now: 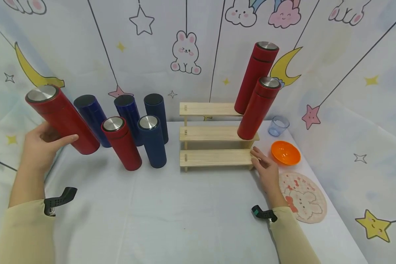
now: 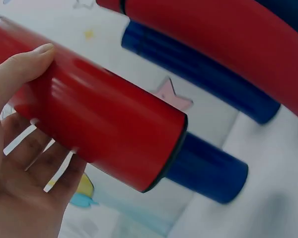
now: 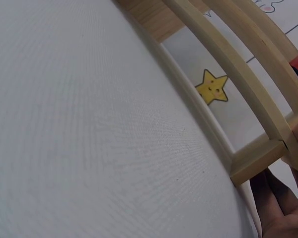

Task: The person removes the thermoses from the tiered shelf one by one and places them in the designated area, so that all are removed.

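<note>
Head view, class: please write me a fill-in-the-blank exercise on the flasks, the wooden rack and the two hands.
1. The left hand grips a flask coloured ____.
2. The number of red flasks standing on the rack is ____.
3. The right hand touches the rack's ____ shelf.
4. The bowl beside the rack is coloured ____.

Missing words: red; two; lowest; orange

Bright even light, soft shadows; head view edges bowed; wrist views close, slightly blurred.
</note>
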Available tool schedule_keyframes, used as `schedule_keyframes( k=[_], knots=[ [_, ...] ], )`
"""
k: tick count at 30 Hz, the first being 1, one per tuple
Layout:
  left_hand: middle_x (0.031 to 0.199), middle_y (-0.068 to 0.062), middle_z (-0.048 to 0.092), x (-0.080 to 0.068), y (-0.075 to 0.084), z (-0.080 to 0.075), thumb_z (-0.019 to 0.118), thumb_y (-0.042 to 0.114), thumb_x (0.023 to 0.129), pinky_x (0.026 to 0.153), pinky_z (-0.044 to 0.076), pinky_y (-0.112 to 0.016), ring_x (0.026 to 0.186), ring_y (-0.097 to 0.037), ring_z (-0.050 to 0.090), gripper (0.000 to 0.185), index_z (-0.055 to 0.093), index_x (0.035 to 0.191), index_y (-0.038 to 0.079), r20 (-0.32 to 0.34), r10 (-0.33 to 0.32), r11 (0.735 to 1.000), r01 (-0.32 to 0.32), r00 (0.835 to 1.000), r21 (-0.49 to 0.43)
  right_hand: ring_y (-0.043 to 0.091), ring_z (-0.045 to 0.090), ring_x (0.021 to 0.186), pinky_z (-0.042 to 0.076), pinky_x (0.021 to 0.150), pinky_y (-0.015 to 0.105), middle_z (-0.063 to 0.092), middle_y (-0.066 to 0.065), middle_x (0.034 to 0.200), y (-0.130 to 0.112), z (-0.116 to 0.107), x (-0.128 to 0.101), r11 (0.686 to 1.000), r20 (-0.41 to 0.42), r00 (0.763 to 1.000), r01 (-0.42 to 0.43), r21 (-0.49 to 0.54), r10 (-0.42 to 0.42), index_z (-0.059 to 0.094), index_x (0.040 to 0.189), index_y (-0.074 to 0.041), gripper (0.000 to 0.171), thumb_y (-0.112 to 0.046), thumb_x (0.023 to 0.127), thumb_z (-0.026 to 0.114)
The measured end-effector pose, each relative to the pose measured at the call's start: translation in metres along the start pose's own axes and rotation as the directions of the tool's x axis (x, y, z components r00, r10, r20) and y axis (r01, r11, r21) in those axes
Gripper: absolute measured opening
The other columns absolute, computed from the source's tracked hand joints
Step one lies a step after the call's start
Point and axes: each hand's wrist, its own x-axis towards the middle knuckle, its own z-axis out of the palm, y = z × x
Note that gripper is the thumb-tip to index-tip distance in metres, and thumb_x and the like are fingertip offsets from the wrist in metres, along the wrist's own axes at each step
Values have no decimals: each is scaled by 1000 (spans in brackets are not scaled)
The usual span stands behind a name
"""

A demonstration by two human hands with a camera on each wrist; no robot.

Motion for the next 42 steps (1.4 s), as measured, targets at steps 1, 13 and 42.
schedule_keyframes(
  k=[1,13,42],
  knots=[
    [142,10,61,-1,-4,0,83,25,100,83,49,-6,123,-5,55,74,48,165,34,9,-18,999,18,1000,45,15,46,152,39,117,18,57,-1,159,0,0,0,1000,0,1000,0,-1,0,72,144,-11,38,-24,108,71],
    [142,11,58,-10,-59,15,85,14,97,85,49,-6,123,-7,53,81,46,167,25,68,-30,999,33,997,-36,13,47,151,39,118,21,57,-3,159,1,1,-2,1000,-6,1000,-16,-15,16,72,144,-12,38,-26,108,72],
    [152,7,53,-13,-89,27,83,18,99,91,48,-5,128,-5,49,84,39,170,26,106,-78,997,75,991,26,14,46,152,38,118,19,57,-2,160,6,-1,1,1000,1,1000,2,-6,-2,71,145,-12,39,-26,108,72]
  ],
)
